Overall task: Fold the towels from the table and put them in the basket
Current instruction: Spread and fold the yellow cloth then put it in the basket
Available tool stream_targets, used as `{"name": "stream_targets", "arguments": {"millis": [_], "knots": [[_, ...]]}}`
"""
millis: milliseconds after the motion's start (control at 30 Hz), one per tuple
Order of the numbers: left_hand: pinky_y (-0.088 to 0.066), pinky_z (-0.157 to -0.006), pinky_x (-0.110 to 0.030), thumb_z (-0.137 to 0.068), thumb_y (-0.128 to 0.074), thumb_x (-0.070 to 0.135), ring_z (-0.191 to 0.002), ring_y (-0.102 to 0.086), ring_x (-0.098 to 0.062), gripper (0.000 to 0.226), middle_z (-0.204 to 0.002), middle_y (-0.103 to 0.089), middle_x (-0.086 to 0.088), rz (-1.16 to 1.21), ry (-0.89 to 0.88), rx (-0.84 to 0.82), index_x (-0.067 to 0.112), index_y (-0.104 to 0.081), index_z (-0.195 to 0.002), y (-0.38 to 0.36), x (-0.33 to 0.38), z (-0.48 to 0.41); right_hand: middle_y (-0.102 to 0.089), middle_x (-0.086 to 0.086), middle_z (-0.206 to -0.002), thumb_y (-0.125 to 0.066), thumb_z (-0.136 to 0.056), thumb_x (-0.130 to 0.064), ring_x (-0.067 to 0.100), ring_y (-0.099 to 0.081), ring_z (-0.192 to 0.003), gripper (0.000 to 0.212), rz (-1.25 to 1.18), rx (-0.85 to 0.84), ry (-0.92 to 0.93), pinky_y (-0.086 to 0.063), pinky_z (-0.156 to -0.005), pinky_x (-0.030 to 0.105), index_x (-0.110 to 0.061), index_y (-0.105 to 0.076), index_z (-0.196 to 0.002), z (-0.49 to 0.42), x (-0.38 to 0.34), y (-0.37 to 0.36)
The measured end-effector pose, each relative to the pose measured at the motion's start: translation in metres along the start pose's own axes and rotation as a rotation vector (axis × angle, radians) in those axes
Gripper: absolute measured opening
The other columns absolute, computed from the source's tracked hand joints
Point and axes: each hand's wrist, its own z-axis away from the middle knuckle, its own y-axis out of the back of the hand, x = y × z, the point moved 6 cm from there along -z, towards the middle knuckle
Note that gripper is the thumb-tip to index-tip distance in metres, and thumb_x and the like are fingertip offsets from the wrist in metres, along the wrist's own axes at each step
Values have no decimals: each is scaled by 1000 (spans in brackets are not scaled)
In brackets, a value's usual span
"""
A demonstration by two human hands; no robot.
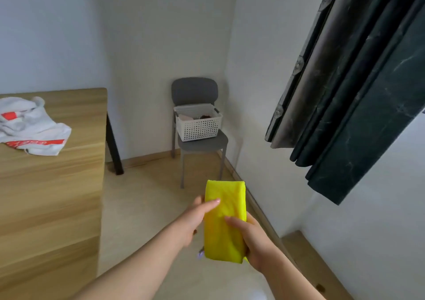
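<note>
The person holds a folded yellow towel point(224, 221) out in front of the body above the floor, the left hand point(195, 219) gripping its left edge with the thumb laid across the top face and the right hand point(249, 237) clasping its right edge, thumb on top and fingers curled beneath. A white basket point(198, 125) with some items inside sits on the seat of a grey chair point(197, 115) in the corner, well apart from the towel. A crumpled white and red towel point(30, 127) lies on the wooden table point(50, 196) at left, and a dark curtain point(358, 81) hangs at right.
</note>
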Motion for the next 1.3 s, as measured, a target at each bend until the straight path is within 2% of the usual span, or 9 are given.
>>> {"name": "stream_targets", "arguments": {"millis": [133, 333, 500, 700, 800, 900, 1000, 1133, 1300], "knots": [[-44, -81, -32, -81, -59, 55, -109, -59, -22, 58, -121, -63, -3, 19, 154, -4, 20, -54, -126, -44, -4, -33, -72, 14, -104, -68, -73, -13, 33, -68, -95, 38, -25, -25, -56, -56, -73, 40, -14, -61, -110, -12, -19, 48], [-45, -99, -47, -85, -58, 45, -100, -64, -31, 44, -112, -68, -16, 140, 224, -132, 10, -67, -110, -77, 21, -68, -73, 14, -103, -65, -72, -14, 29, -71, -87, 37, -173, -161, -113, -55, -73, 40, -14, -63, -108, -33, -36, 69], [-49, -88, -42, -88, -57, 40, -88, -66, -27, 36, -88, -73, -14, 206, 235, -90, 7, -68, -101, -80, 34, -96, -72, 14, -104, -63, -65, -19, 28, -71, -88, 49, -134, -161, -125, -56, -70, 36, -11, -61, -114, -67, -50, 82], [-49, -80, -40, -89, -56, 39, -85, -65, -26, 36, -79, -73, -13, 308, 209, -4, 6, -67, -98, -48, 71, -148, -70, 15, -108, -65, -67, -21, 33, -66, -96, 51, -190, -113, -143, -53, -80, 45, -13, -57, -116, -132, -68, 82], [-49, -80, -40, -89, -58, 37, -84, -66, -25, 34, -79, -73, -14, 325, 188, 12, 6, -67, -98, -26, 104, -179, -64, 8, -112, -71, -64, -33, 26, -64, -98, 63, -105, 36, -50, -54, -78, 41, -19, -49, -122, -187, -93, 79], [-51, -77, -40, -88, -61, 35, -86, -66, -26, 32, -93, -72, -14, 333, 140, 33, 9, -65, -106, 10, 144, -211, -65, 12, -116, -71, -76, -36, 29, -68, -98, 60, -97, -15, -88, -57, -72, 42, -16, -45, -126, -247, -121, 45], [-54, -68, -36, -88, -63, 29, -85, -67, -27, 28, -98, -70, -13, 350, 34, 106, 15, -62, -112, 54, 184, -243, -70, 16, -108, -69, -79, -34, 32, -70, -94, 55, -45, -83, -142, -57, -71, 41, -6, -54, -123, -300, -148, 9], [-52, -80, -37, -89, -63, 20, -93, -65, -29, 23, -102, -68, -11, 290, -161, 377, 11, -61, -111, 109, 225, -289, -72, 16, -97, -67, -85, -20, 31, -69, -89, 25, 55, -47, -56, -56, -76, 42, -4, -62, -103, -358, -181, -23], [-48, -82, -34, -92, -58, 26, -94, -58, -26, 18, -111, -62, -12, 227, -160, 615, 15, -54, -105, 158, 255, -332, -67, 10, -98, -67, -86, -13, 24, -66, -87, 23, 165, -69, -18, -56, -75, 36, -8, -56, -105, -425, -201, -51]]}}
